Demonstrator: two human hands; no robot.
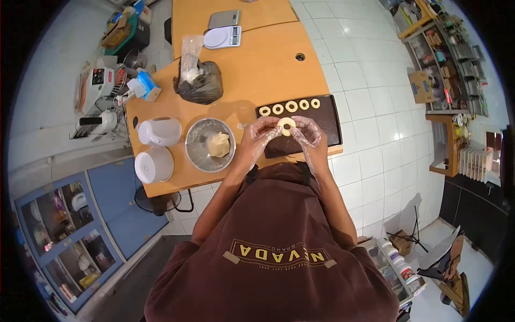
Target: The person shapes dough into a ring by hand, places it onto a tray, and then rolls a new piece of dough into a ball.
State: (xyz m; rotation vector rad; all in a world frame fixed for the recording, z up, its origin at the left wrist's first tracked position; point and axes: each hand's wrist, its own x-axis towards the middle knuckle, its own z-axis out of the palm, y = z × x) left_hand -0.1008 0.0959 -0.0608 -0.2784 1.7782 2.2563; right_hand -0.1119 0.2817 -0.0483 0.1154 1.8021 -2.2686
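Between both hands I hold a ring of pale dough [281,123] with a hole in its middle. The fingers of my left hand [259,137] close on its left side, and those of my right hand [313,136] on its right side. White flour or dough coats both hands. Below them lies a dark baking tray [327,124], with a row of several dough rings [291,105] along its far edge. Left of my left hand stands a metal bowl [196,152] containing a lump of dough [219,145].
Two white plastic containers [154,166] stand left of the bowl on the wooden table [268,59]. Farther back are a black plastic bag [206,88], a white kitchen scale [217,38] and a grey flat device [224,19]. Shelves [440,59] line the right wall.
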